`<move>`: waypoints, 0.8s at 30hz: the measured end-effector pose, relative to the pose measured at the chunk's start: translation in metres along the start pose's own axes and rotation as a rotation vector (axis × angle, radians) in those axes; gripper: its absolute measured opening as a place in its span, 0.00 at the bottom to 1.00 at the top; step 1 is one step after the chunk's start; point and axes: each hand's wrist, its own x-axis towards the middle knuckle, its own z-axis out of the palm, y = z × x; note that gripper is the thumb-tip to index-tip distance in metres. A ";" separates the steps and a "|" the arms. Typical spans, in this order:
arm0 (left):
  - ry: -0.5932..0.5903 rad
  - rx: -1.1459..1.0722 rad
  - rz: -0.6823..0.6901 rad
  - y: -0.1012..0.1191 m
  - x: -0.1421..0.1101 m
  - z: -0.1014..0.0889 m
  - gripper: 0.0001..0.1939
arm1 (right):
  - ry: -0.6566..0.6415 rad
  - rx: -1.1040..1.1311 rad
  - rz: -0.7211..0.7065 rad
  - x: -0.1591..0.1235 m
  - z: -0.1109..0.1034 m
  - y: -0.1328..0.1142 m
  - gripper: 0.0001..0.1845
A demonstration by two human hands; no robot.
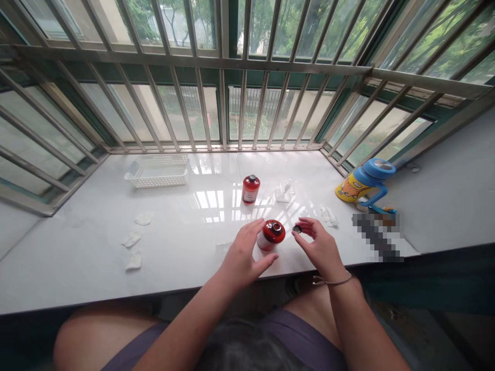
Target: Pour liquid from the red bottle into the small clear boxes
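Observation:
A red bottle point(271, 235) with a pale label stands upright near the table's front edge, its black-rimmed mouth uncovered. My left hand point(243, 252) curves around its left side with thumb and fingers spread apart. The thumb lies in front of the bottle; whether the fingertips touch its far side is hard to tell. To the right of the bottle, my right hand point(317, 244) pinches a small black cap point(297, 229) between thumb and fingers, its hollow underside partly showing. Behind stands a second red bottle point(250, 190) with its black cap on.
A white plastic basket point(158, 181) sits at the back left. Crumpled white tissues point(132, 238) lie at left, and another tissue point(329, 217) at right. A small clear holder point(285, 191) stands behind my hands. A blue-and-yellow tumbler point(363, 180) is by the right wall; metal bars point(232, 64) border the back.

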 end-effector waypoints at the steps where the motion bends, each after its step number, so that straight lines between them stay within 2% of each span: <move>1: -0.018 -0.009 0.009 -0.001 0.007 0.004 0.44 | -0.007 0.037 -0.029 0.001 -0.002 -0.015 0.26; 5: -0.083 -0.032 0.009 -0.009 0.025 0.021 0.53 | -0.035 -0.003 -0.144 0.006 -0.013 -0.063 0.28; 8: -0.128 -0.076 -0.044 -0.016 0.029 0.030 0.51 | -0.101 -0.076 -0.209 0.009 -0.017 -0.079 0.25; 11: -0.146 -0.100 -0.087 -0.018 0.028 0.032 0.45 | -0.126 -0.119 -0.282 0.012 -0.018 -0.086 0.24; 14: -0.136 -0.100 -0.100 -0.016 0.026 0.032 0.44 | -0.132 -0.103 -0.316 0.014 -0.015 -0.091 0.26; 20: -0.098 -0.096 -0.086 -0.013 0.019 0.035 0.45 | -0.195 -0.066 -0.262 0.012 -0.008 -0.096 0.28; 24: -0.058 -0.089 -0.005 -0.013 0.015 0.035 0.44 | -0.177 -0.048 -0.194 0.004 -0.003 -0.096 0.29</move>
